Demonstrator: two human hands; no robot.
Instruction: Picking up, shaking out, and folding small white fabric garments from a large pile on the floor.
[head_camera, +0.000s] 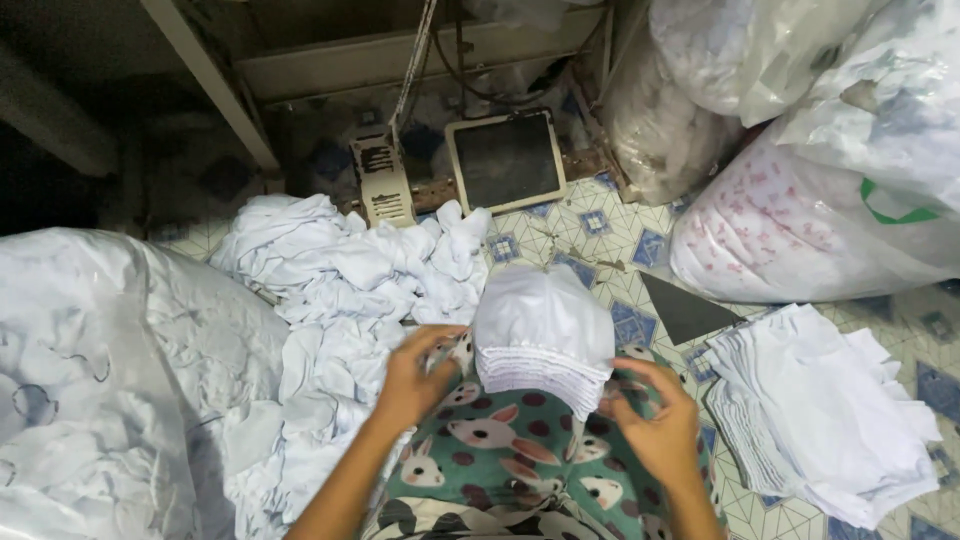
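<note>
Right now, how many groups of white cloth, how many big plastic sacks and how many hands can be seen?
White cloth groups: 3 (neat stack on the knee, loose heap on the floor, flat pile at right)
Big plastic sacks: 4 or more; the top-right ones overlap, the left sack stands apart
Hands: 2 (left hand, right hand)
Total: at least 9

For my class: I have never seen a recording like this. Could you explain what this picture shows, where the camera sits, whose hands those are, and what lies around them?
There is one picture, taken by a camera worn on a person's head, looking down at their lap. No machine is involved: the two bare hands are the person's own. The left hand and right hand touch the sides of a neat stack of white cloth pieces resting on the knee, over rabbit-print green fabric. To the left lies a loose heap of white cloth. To the right a second stack sits on the tiled floor. Big filled plastic bags stand behind it.
</note>
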